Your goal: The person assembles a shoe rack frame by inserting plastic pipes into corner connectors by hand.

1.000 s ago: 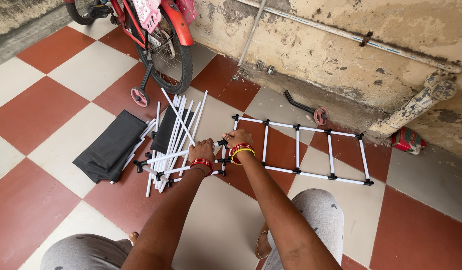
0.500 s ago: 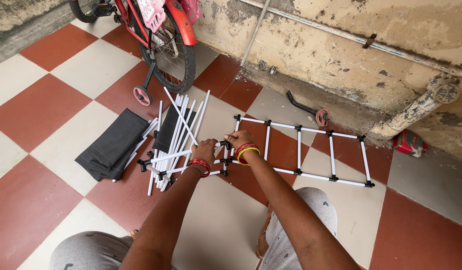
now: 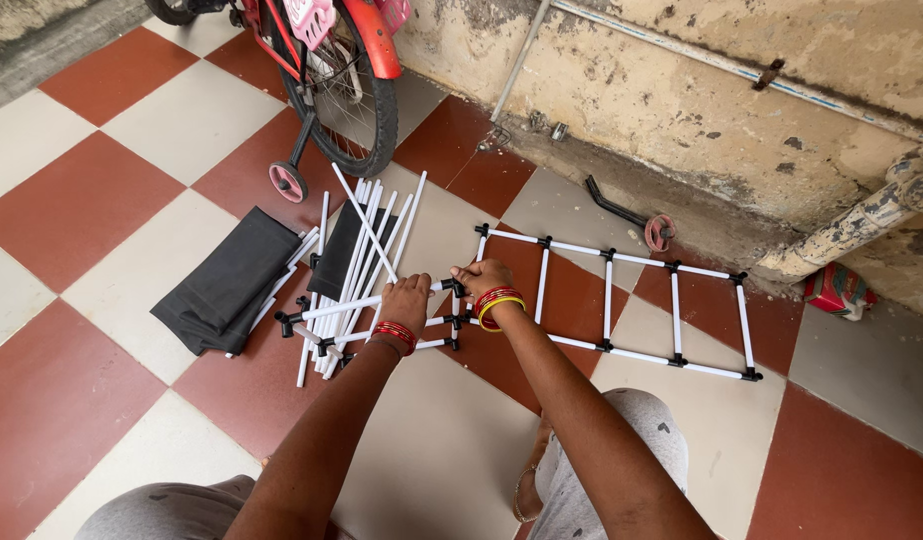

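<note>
White tube [image 3: 347, 306] in left hand [image 3: 407, 297], right hand [image 3: 479, 276] on ladder frame [image 3: 610, 300], bicycle [image 3: 332, 70] beyond

Floor [image 3: 102, 230]: checkered tiles, red-brown and cream, running to a stained wall.
White rod frame [image 3: 622, 300]: flat, ladder-shaped, black connectors.
Loose white rods [image 3: 367, 235]: fanned bundle left of the frame.
Dark folded fabric [image 3: 227, 280]: beside and partly beneath the rods.
Bicycle [image 3: 347, 90]: rear wheel and training wheel on the tiles.
Red packet [image 3: 837, 288]: by the wall pipe.
</note>
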